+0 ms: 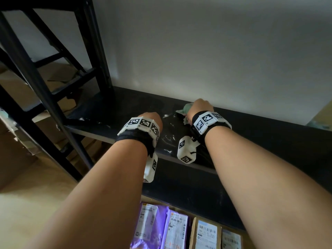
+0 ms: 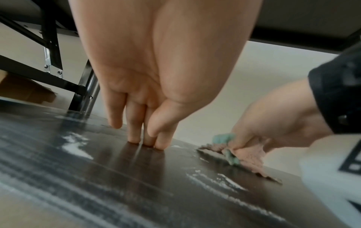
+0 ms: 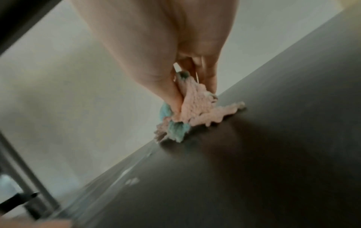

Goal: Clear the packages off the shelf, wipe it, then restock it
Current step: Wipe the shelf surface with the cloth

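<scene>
Nearest, below the front edge of the shelf, the cleared packages (image 1: 177,229), purple plastic mailers and a brown carton with white labels, lie side by side, so the clearing step looks done and the wiping step is in hand.

Above them the dark, glossy shelf board (image 1: 269,141) carries pale streaks and flecks of white residue (image 2: 78,146) around both wrists. The left hand (image 2: 144,95) props on the board with its fingers (image 2: 134,134) straight and close together, the tips pressing the surface and holding nothing. Further back, close to the white wall (image 1: 215,51), the right hand (image 1: 201,106) pinches a small, nubby pink-and-teal cloth (image 3: 197,111) between thumb and fingertips; the bunched upper part sits inside the pinch while the loose lower folds trail onto the board just below and to the side of the fingers.

The likely trouble is coverage. Only a narrow fringe of cloth touches the board, so a pass may smear the residue into streaks rather than lift it, or push it against the wall edge. A light pinch could also let the cloth slip out under drag. The propped left fingertips may leave marks on the glossy surface, and any crumbs swept over the front edge would land on the packages below.
</scene>
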The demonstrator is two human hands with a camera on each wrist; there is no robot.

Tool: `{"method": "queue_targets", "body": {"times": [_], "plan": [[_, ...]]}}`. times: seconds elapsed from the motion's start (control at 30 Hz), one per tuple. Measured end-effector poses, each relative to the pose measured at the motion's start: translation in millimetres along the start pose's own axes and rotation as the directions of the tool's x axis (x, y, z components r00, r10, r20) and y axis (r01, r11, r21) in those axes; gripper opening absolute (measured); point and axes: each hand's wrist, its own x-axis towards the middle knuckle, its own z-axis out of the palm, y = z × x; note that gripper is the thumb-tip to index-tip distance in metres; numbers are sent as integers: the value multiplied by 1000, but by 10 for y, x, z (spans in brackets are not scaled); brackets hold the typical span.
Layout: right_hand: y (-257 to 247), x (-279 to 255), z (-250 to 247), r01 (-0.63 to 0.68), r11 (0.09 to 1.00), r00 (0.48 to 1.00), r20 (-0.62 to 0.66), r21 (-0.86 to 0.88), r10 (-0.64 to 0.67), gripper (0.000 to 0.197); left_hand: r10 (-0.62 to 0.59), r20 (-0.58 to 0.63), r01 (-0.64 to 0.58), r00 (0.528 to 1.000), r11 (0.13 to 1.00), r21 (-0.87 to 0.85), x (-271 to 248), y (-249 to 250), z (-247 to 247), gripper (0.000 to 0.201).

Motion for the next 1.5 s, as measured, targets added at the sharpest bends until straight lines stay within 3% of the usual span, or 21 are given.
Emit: {"method": "queue_targets", "body": {"times": [0.07,0.2,0.3,0.33,0.4,0.5,0.57,0.63,0.77,0.87,0.97,1.07,1.23,1.3,1.5], "plan": [[36,80,25,-70,996,997,23,-53,72,39,17,-19,-17,1000,1000,5,-69,-9,-41,28],[-34,184,76,-80,997,996,41,16,80,28,61,-82,-61,995,998,3,-203,-17,-58,31],[-164,236,151,-20,997,993,117,71,11,49,51,-100,-50,994,999,14,-173,-34,-31,29],[-199,232,183,37,996,986,162,84,-51,47,59,-115,-57,992,998,16,-173,-47,-30,25],[-238,198,239,127,978,973,170,164,-155,22,70,-114,-69,991,998,15,-149,-38,-59,14],[-217,175,257,217,954,969,70,205,-235,19,49,-53,-45,997,997,65,-180,8,-117,28],[-226,189,182,154,958,979,96,244,-181,7,48,-38,-44,998,994,103,-160,6,-111,28],[-177,221,97,49,977,996,67,208,-65,22,39,-41,-36,998,996,85,-139,-17,-101,24],[94,393,45,-92,996,990,-103,7,92,33,47,-66,-42,997,997,67,-83,-70,-89,21],[186,472,39,-152,988,985,-86,-21,150,45,54,-79,-48,995,995,83,-23,-96,-85,25],[77,574,69,-96,995,995,-37,27,97,45,53,-59,-51,997,998,45,-58,-57,-142,17],[-121,640,88,-33,998,999,4,53,33,48,70,-68,-67,995,997,44,-98,-23,-156,30],[-365,775,169,75,987,986,136,138,-94,24,76,-40,-73,996,996,57,-138,-35,-203,17],[-452,808,199,108,986,984,127,125,-124,28,47,-30,-45,998,998,46,-154,-37,-213,21],[-470,233,50,187,961,975,78,203,-206,29,12,-21,-12,1000,1000,5,-252,-41,-242,22]]}}
